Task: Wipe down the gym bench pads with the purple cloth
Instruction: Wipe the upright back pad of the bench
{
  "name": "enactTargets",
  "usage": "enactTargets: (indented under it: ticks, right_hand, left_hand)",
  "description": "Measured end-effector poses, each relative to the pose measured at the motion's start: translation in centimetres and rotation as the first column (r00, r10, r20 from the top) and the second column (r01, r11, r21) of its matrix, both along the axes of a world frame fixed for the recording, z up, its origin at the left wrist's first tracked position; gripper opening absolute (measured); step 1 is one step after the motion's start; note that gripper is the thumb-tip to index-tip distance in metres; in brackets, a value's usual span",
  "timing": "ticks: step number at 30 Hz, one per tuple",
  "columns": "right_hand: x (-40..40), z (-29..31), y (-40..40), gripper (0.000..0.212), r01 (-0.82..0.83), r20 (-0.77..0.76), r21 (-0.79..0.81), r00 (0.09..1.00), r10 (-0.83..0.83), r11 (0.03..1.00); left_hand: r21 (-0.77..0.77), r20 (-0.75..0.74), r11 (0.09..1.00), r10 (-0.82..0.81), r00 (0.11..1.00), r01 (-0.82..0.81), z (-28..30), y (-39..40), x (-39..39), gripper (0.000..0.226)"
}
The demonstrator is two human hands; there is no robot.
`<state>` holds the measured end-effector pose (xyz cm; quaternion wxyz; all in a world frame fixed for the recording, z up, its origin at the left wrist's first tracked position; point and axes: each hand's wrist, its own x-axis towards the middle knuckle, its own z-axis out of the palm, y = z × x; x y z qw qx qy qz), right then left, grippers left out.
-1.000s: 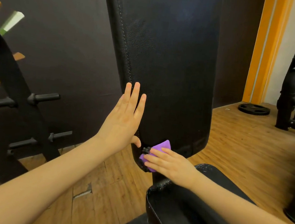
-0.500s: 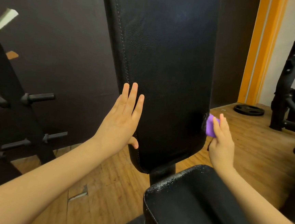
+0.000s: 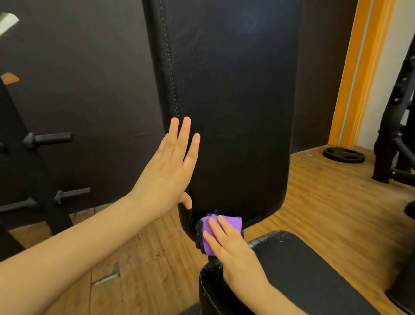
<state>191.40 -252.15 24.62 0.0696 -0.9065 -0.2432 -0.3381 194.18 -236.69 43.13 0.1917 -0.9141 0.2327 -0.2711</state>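
Note:
The black back pad (image 3: 231,96) of the gym bench stands upright in the middle of the view. Below it at the right lies the black seat pad (image 3: 316,280). My left hand (image 3: 167,171) rests flat on the back pad's left edge, fingers straight and pointing up. My right hand (image 3: 231,247) presses the purple cloth (image 3: 210,230) against the back pad's bottom edge with straight fingers, just above the front of the seat pad.
A black plate rack (image 3: 33,157) with pegs stands at the left. A weight plate (image 3: 344,154) lies on the wooden floor (image 3: 335,206) at the back right. Another black machine frame (image 3: 406,112) stands at the far right. An orange door frame (image 3: 359,70) rises behind.
My right hand swept the cloth from the back pad's right edge down and left to its bottom edge. My left hand stayed flat on the pad's left edge.

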Motion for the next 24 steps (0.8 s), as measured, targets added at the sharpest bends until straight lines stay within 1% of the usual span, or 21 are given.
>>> enactTargets:
  ticks: [2, 4, 5, 6, 8, 9, 10, 12, 13, 14, 15, 16, 17, 18, 19, 20, 21, 22, 23, 24]
  right_hand:
    - [0.1, 1.9, -1.0, 0.084, -0.085, 0.047, -0.216, 0.994, 0.097, 0.973]
    - [0.9, 2.8, -2.3, 0.084, -0.091, 0.057, -0.403, 0.991, 0.124, 0.911]
    - [1.6, 2.8, -3.4, 0.085, -0.079, 0.045, -0.460, 0.993, 0.113, 0.884]
    - [2.4, 2.5, -4.9, 0.082, -0.063, 0.051, -0.481, 0.994, 0.100, 0.875]
    - [3.8, 1.1, -9.2, 0.058, 0.002, 0.117, -0.443, 0.992, 0.055, 0.897]
    - [3.9, 0.6, -11.5, 0.051, 0.072, 0.129, -0.403, 0.991, -0.021, 0.913]
    - [3.6, 0.2, -13.4, 0.053, 0.137, 0.102, -0.336, 0.989, -0.109, 0.932]
    - [2.6, -0.4, -15.7, 0.070, 0.278, 0.049, -0.180, 0.961, -0.273, 0.944]
    - [2.2, -0.5, -15.9, 0.075, 0.322, 0.025, -0.099, 0.947, -0.321, 0.942]
    - [1.9, -0.5, -15.4, 0.074, 0.320, 0.026, -0.025, 0.947, -0.319, 0.947]
    - [1.6, -0.3, -14.3, 0.068, 0.272, 0.052, 0.024, 0.961, -0.273, 0.962]
    - [1.3, 0.3, -12.6, 0.062, 0.185, 0.090, 0.043, 0.978, -0.188, 0.982]
    - [1.1, 0.9, -10.8, 0.054, 0.075, 0.134, 0.029, 0.988, -0.078, 0.997]
    - [1.1, 1.5, -8.9, 0.045, -0.033, 0.188, -0.017, 0.981, 0.036, 0.999]
    - [1.0, 2.0, -7.1, 0.037, -0.117, 0.223, -0.102, 0.965, 0.138, 0.988]
    - [1.0, 2.4, -5.5, 0.036, -0.161, 0.245, -0.207, 0.946, 0.211, 0.965]
    - [1.2, 2.7, -4.4, 0.045, -0.173, 0.229, -0.310, 0.941, 0.250, 0.935]
    - [1.5, 2.8, -3.9, 0.059, -0.160, 0.180, -0.394, 0.952, 0.247, 0.905]
    - [2.1, 2.7, -4.2, 0.069, -0.138, 0.132, -0.453, 0.967, 0.219, 0.881]
    - [2.7, 2.5, -4.9, 0.073, -0.114, 0.110, -0.489, 0.975, 0.191, 0.865]
  left_hand:
    - [0.003, -0.008, 1.000, -0.007, 1.000, 0.007, 0.0, 0.1, 0.0, 0.125]
    - [-0.004, -0.015, 1.000, -0.013, 1.000, 0.013, 0.0, 0.3, 0.0, 0.125]
    - [-0.003, -0.013, 1.000, -0.007, 1.000, 0.007, 0.0, 0.3, 0.0, 0.126]
    - [0.006, -0.004, 1.000, 0.001, 1.000, -0.001, 0.0, 0.3, 0.0, 0.126]
    - [0.035, 0.015, 0.999, 0.014, 1.000, -0.015, 0.1, 0.3, 0.0, 0.126]
    - [0.042, 0.016, 0.999, 0.017, 1.000, -0.017, 0.1, 0.2, -0.1, 0.126]
    - [0.044, 0.016, 0.999, 0.016, 1.000, -0.016, 0.1, 0.2, -0.1, 0.126]
    - [0.042, 0.011, 0.999, 0.015, 1.000, -0.016, 0.2, 0.2, -0.1, 0.126]
    - [0.042, 0.011, 0.999, 0.015, 1.000, -0.016, 0.1, 0.2, 0.0, 0.126]
    - [0.043, 0.013, 0.999, 0.015, 1.000, -0.015, 0.1, 0.2, 0.1, 0.126]
    - [0.044, 0.013, 0.999, 0.015, 1.000, -0.016, 0.2, 0.2, 0.1, 0.126]
    - [0.045, 0.013, 0.999, 0.016, 1.000, -0.017, 0.2, 0.2, 0.1, 0.126]
    - [0.045, 0.012, 0.999, 0.016, 1.000, -0.016, 0.1, 0.2, 0.1, 0.126]
    - [0.044, 0.014, 0.999, 0.011, 1.000, -0.012, 0.1, 0.3, 0.1, 0.126]
    - [0.043, 0.014, 0.999, 0.004, 1.000, -0.004, 0.1, 0.3, 0.1, 0.125]
    - [0.038, 0.012, 0.999, -0.008, 1.000, 0.007, 0.1, 0.4, 0.1, 0.124]
    - [0.027, 0.008, 0.999, -0.021, 1.000, 0.020, 0.0, 0.5, 0.1, 0.124]
    - [0.015, 0.006, 0.999, -0.033, 0.999, 0.033, 0.0, 0.5, 0.1, 0.124]
    - [0.008, 0.005, 0.999, -0.041, 0.999, 0.041, 0.0, 0.6, 0.1, 0.124]
    - [0.008, 0.004, 0.999, -0.040, 0.999, 0.040, 0.0, 0.6, 0.1, 0.124]
